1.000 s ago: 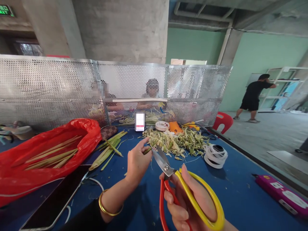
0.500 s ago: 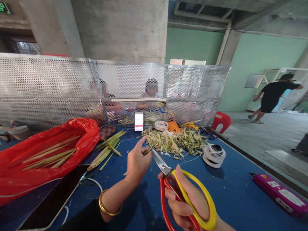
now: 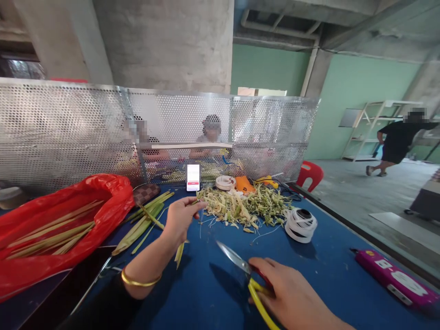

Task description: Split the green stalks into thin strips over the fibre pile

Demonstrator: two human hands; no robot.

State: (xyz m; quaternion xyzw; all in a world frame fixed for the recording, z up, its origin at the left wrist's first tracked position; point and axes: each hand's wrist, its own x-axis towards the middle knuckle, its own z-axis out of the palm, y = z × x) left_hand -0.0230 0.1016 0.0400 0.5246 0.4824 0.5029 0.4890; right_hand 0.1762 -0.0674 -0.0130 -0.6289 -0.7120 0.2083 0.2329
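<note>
Scissors [image 3: 237, 258] with red and yellow handles are in my right hand [image 3: 283, 286], their blades closed and pointing up and left over the blue table [image 3: 192, 298]. My left hand [image 3: 178, 217] pinches a thin piece of plant whose end shows near the fingertips; more leaf hangs below the palm. Just beyond it lies a pile of cut plant pieces [image 3: 237, 208]. Long green stalks [image 3: 140, 231] rest left of my left hand, beside a red plastic bag [image 3: 113, 192] holding more stalks.
A lit phone [image 3: 193, 178] stands before a perforated metal screen [image 3: 178, 114], with people behind it. White tape rolls [image 3: 300, 225], an orange item [image 3: 244, 184] and a purple pack [image 3: 392, 277] lie on the table. A person [image 3: 398, 140] walks at right.
My right hand and the scissors have turned and moved away from my left hand. My left hand has shifted left. The view has shifted slightly, and the person at right has changed stride.
</note>
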